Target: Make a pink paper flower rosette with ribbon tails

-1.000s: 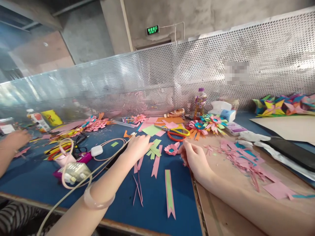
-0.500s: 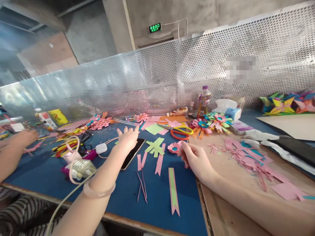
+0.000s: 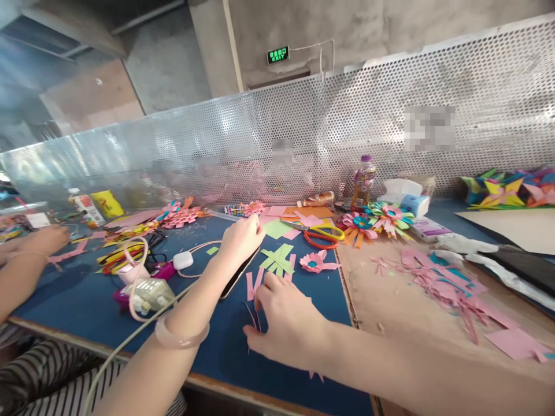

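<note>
My left hand [image 3: 243,236] is closed around the far end of a dark phone [image 3: 240,273], which lies tilted on the blue table mat [image 3: 87,300]. A pale bangle [image 3: 182,337] sits on that wrist. My right hand [image 3: 286,325] lies low over the mat with fingers spread, its thumb and fingertips at thin pink paper strips [image 3: 252,315]. Wider pink strips [image 3: 254,283] and a green cut paper piece [image 3: 277,260] lie just beyond it. A small pink paper flower [image 3: 316,263] sits to the right.
Another person's hand [image 3: 41,240] works at the far left. A white charger [image 3: 182,260], cables and a clear gadget [image 3: 150,292] lie left of my arm. Scissors [image 3: 321,234], a bottle [image 3: 363,182], finished paper flowers [image 3: 381,215] and pink scraps [image 3: 437,283] on cardboard [image 3: 390,312] stand further off.
My left hand came down from open above the phone and closed on its far end. My right hand moved left and nearer, from beside the pink flower onto the thin pink strips.
</note>
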Available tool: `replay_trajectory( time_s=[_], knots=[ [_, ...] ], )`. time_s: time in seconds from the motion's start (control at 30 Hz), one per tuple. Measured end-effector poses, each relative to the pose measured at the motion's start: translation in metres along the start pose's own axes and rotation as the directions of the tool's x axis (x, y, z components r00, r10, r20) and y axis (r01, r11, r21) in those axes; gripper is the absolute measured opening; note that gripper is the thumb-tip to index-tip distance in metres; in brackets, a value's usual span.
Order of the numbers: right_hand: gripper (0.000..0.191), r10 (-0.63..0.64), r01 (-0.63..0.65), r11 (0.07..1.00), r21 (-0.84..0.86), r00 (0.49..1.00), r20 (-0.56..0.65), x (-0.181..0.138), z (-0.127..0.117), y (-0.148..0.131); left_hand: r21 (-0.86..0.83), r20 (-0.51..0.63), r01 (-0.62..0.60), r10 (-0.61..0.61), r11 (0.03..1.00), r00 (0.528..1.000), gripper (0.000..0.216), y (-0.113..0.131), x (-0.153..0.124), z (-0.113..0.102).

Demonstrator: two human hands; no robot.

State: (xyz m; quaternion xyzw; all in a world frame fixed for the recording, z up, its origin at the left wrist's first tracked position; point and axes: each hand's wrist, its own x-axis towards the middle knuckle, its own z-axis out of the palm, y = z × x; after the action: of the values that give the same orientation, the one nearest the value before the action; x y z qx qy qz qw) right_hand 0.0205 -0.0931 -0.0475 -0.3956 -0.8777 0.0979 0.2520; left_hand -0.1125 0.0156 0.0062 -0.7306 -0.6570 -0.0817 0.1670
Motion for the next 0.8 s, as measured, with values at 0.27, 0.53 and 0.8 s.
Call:
replay_trajectory(
  time_s=[0.27, 0.53, 0.8],
  knots=[
    [0.029, 0.103, -0.086, 0.993, -0.086, 0.969, 0.226, 0.032, 0.004, -0.011, -0.050, -0.065, -0.012, 0.008, 0.999, 0.998, 0.019, 0.002, -0.006, -0.001],
    [0.019, 0.177, -0.247, 0.959, 0.138, 0.905, 0.386, 0.039, -0.006, 0.006, -0.209, -0.031, -0.087, 0.082, 0.974, 0.996, 0.019, 0.003, -0.004, 0.000],
    [0.024, 0.175, -0.260, 0.942, 0.214, 0.921, 0.348, 0.050, -0.016, 0.014, -0.270, -0.037, -0.072, 0.064, 0.960, 0.997, 0.024, 0.001, -0.001, 0.004]
  ],
)
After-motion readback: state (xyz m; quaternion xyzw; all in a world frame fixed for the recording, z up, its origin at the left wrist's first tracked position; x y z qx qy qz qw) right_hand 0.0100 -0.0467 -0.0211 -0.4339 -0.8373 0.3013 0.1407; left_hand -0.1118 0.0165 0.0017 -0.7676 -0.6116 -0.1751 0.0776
